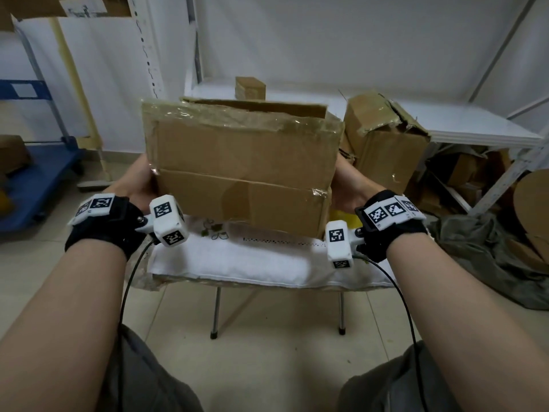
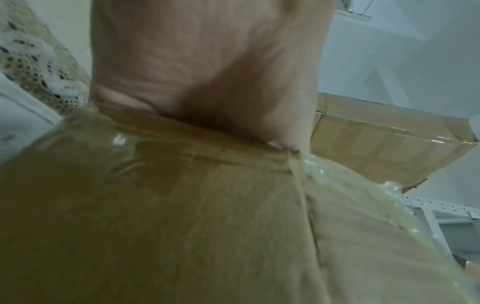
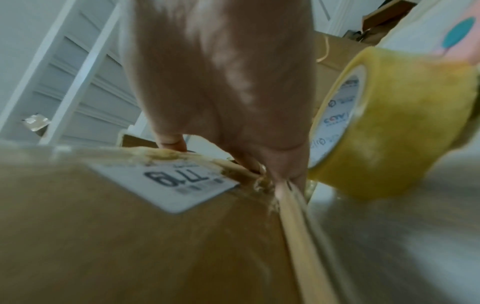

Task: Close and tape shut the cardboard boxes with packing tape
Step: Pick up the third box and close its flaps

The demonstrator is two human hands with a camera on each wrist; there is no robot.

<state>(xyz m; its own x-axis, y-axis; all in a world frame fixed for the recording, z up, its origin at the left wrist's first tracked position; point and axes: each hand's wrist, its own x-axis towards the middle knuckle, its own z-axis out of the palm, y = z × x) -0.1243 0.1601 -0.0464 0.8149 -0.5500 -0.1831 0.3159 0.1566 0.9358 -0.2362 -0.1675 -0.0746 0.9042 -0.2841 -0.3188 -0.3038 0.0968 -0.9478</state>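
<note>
A worn cardboard box (image 1: 243, 162) with old clear tape along its edges is held tilted on a cloth-covered stool (image 1: 237, 260), one flap standing open at its far top. My left hand (image 1: 133, 179) grips its left side, palm against the cardboard (image 2: 182, 216), fingers hidden past the edge. On the box's right side my right hand (image 1: 350, 185) has its fingers (image 3: 285, 164) curled over the taped edge, near a white label (image 3: 166, 185). A roll of yellowish packing tape (image 3: 389, 133) stands on the stool just right of that hand.
A battered second box (image 1: 383, 141) sits behind on the right against a white shelf (image 1: 475, 123), with a small box (image 1: 250, 87) further back. Cardboard scraps (image 1: 475, 179) and grey cloth (image 1: 481, 251) lie at the right. A blue cart (image 1: 35, 185) stands at left.
</note>
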